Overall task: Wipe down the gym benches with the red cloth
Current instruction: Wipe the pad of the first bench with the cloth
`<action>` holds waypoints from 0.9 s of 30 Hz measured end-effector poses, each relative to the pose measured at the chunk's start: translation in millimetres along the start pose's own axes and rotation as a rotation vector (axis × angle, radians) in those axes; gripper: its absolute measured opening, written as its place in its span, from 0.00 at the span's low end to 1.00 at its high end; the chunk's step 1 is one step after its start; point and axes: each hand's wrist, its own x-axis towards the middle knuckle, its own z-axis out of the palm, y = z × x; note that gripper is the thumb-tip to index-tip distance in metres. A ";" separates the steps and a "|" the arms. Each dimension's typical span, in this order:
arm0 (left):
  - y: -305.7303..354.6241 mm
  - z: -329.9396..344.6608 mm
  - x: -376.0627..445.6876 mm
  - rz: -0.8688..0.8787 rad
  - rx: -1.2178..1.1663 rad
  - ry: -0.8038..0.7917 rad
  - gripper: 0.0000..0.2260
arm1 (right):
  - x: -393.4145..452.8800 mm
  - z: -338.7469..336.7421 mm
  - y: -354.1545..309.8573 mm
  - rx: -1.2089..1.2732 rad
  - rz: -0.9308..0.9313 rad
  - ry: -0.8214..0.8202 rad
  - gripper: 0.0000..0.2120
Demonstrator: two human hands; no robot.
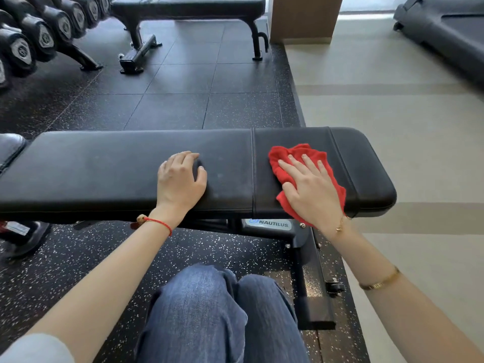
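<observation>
A black padded gym bench (104,169) runs across the middle of the view, its right end rounded. The red cloth (281,166) lies on the right section of the pad. My right hand (311,189) presses flat on the cloth with fingers spread and straight. My left hand (180,179) rests on the bench pad near its middle, fingers loosely curled, holding nothing. A second black bench (188,6) stands at the back, across the dark rubber floor.
A dumbbell rack (39,35) lines the back left. The near bench's metal frame and foot (309,271) stand under its right end. My knees in jeans (217,310) are just below the bench. A treadmill (445,32) sits back right on the pale floor.
</observation>
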 end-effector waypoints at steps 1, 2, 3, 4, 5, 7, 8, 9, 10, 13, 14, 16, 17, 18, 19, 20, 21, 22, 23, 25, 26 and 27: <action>7.4 2.4 -0.9 0.024 -0.007 -0.006 0.17 | -1.9 -2.2 8.5 -0.018 0.045 0.017 0.25; 14.9 4.9 -1.2 0.048 -0.014 -0.010 0.17 | -2.5 -4.8 17.7 -0.032 0.095 0.032 0.25; 21.9 7.4 -1.0 0.068 -0.021 -0.015 0.17 | -2.2 -8.0 27.4 -0.041 0.148 0.046 0.25; 28.4 9.9 -0.6 0.086 -0.027 -0.020 0.17 | -1.2 -11.2 37.4 -0.047 0.199 0.059 0.25; 33.8 12.5 -0.2 0.101 -0.032 -0.026 0.17 | 0.5 -14.1 47.1 -0.049 0.246 0.070 0.25; 41.2 18.1 -0.5 0.122 -0.032 -0.040 0.17 | 6.4 -18.2 62.7 -0.045 0.322 0.078 0.25; 43.1 20.9 -1.1 0.130 -0.028 -0.044 0.16 | 10.9 -19.2 67.8 -0.041 0.350 0.078 0.25; 44.0 23.3 -1.9 0.138 -0.021 -0.044 0.16 | 16.8 -19.9 71.4 -0.037 0.370 0.075 0.25; 44.5 25.6 -2.8 0.141 -0.013 -0.040 0.16 | 23.8 -19.9 73.4 -0.032 0.384 0.072 0.25; 45.7 29.6 -3.5 0.129 0.002 -0.017 0.16 | 49.5 -19.8 73.7 -0.019 0.366 0.043 0.24; 46.2 29.9 -3.4 0.125 0.005 -0.010 0.16 | 57.3 -19.4 71.6 -0.015 0.336 0.024 0.24; 47.0 29.8 -3.2 0.125 0.007 -0.002 0.16 | 68.6 -17.6 62.9 -0.006 0.256 -0.019 0.24; 47.0 29.6 -3.2 0.125 0.005 0.001 0.16 | 71.5 -15.9 56.3 0.001 0.213 -0.036 0.24; 46.7 29.6 -3.2 0.123 0.003 0.003 0.16 | 72.5 -13.7 48.4 0.012 0.167 -0.050 0.24; 46.4 29.6 -3.3 0.119 0.000 0.003 0.16 | 71.8 -11.1 39.8 0.030 0.122 -0.062 0.24; 46.6 29.8 -3.8 0.117 -0.002 0.003 0.16 | 69.6 -8.4 31.3 0.052 0.078 -0.074 0.24; 47.0 29.7 -4.3 0.116 -0.001 0.003 0.16 | 66.7 -6.1 23.4 0.072 0.040 -0.085 0.24; 47.5 29.6 -4.5 0.118 -0.001 0.002 0.16 | 63.1 -4.3 16.5 0.088 0.006 -0.094 0.24; 48.0 29.4 -4.8 0.118 -0.004 0.002 0.16 | 58.5 -2.9 11.1 0.100 -0.022 -0.098 0.24; 49.1 28.6 -5.1 0.115 -0.013 0.003 0.15 | 48.6 -2.2 4.7 0.118 -0.069 -0.098 0.25; 49.6 28.4 -5.4 0.113 -0.013 0.003 0.15 | 44.0 -2.3 3.2 0.123 -0.090 -0.098 0.25; 49.7 28.1 -5.5 0.111 -0.012 0.001 0.15 | 40.0 -2.6 2.8 0.122 -0.110 -0.099 0.26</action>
